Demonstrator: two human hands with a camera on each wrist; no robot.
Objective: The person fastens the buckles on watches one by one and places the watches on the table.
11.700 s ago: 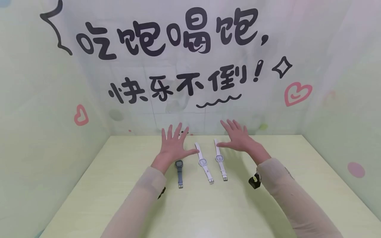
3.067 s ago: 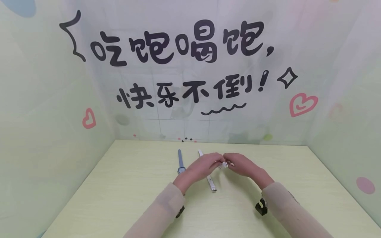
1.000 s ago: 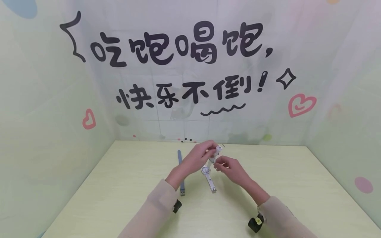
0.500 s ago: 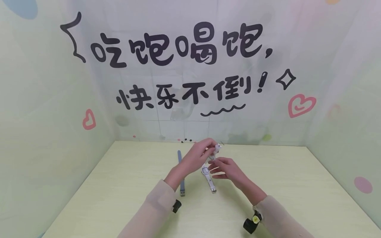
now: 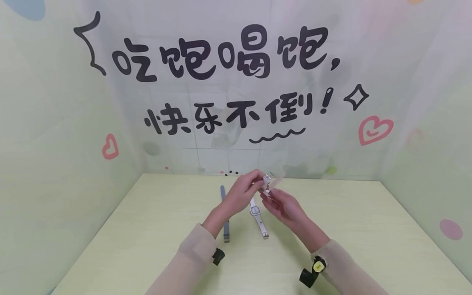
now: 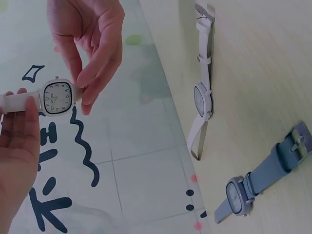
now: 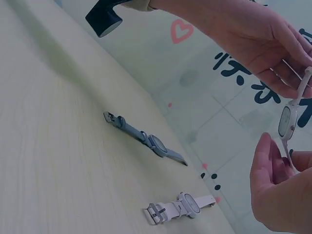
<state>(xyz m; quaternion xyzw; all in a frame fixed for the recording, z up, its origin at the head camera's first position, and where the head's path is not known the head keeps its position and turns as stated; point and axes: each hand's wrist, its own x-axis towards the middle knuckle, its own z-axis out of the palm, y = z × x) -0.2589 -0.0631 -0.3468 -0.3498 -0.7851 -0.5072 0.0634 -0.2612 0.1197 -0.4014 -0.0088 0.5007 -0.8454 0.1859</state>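
A white-strapped wristwatch (image 5: 266, 185) is held up between both hands above the back of the table, its squarish dial facing the left wrist camera. My left hand (image 5: 241, 190) pinches one half of its strap. At the other side of the case, the fingers of my right hand (image 5: 289, 209) grip the other half, curled round it in the right wrist view. Below the hands, a second white watch (image 5: 255, 211) lies flat on the table. To its left, a blue-grey watch (image 7: 158, 145) lies stretched out, partly behind my left arm in the head view.
The pale wooden table (image 5: 147, 246) meets a printed cloth wall (image 5: 206, 159) at the back, with side walls left and right. Small black cameras are strapped to the left wrist (image 5: 218, 257) and right wrist (image 5: 309, 277).
The rightmost white watch has gone from the table into both hands, which were spread open at first. Lately it is lifted higher and turned, and my right hand has rotated palm upward.
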